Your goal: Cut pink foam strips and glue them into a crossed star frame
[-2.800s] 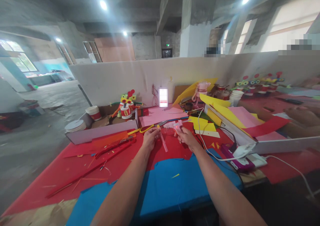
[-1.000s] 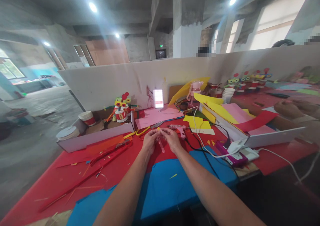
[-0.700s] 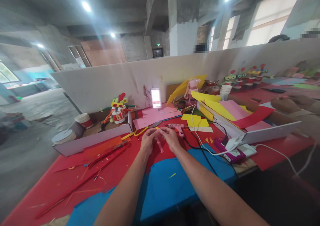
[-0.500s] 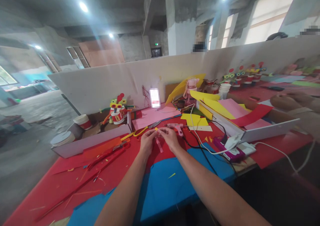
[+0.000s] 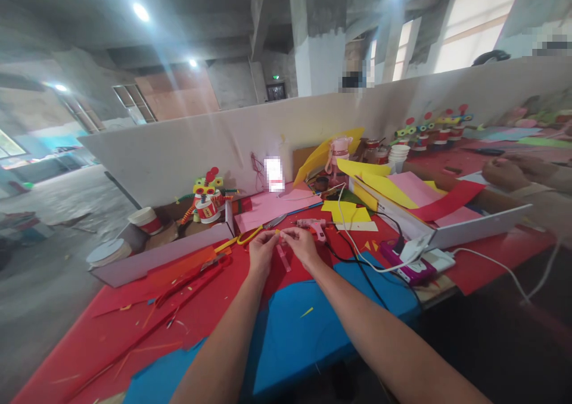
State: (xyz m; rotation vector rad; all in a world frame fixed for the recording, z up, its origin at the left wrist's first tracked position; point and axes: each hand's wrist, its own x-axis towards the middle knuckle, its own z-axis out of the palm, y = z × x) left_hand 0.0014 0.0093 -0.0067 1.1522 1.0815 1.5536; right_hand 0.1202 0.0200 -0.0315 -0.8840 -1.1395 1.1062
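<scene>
Red covering spreads over a cluttered work surface, seen from the wearer's head, with a large bright blue sheet along the near edge. Above it, two bare forearms reach forward and the hands meet near the middle. The left hand is nearly closed, thumb and fingertips pinching a small yellow piece; the right hand pinches it from the other side, its grip equally narrow. Just below the fingertips is a narrow, translucent pink strip; whether it is held or lies on the surface is hard to tell. Just beyond the right hand lies a pink glue gun; near the left hand are scissors with yellow handles. Farther left, a low white cardboard box contains a colourful figure with a red-and-white paper-cup body. To the right, beyond a purple power strip with white plugs, another shallow white box bears yellow, pink and red paper, and a co-worker's hands show past it
</scene>
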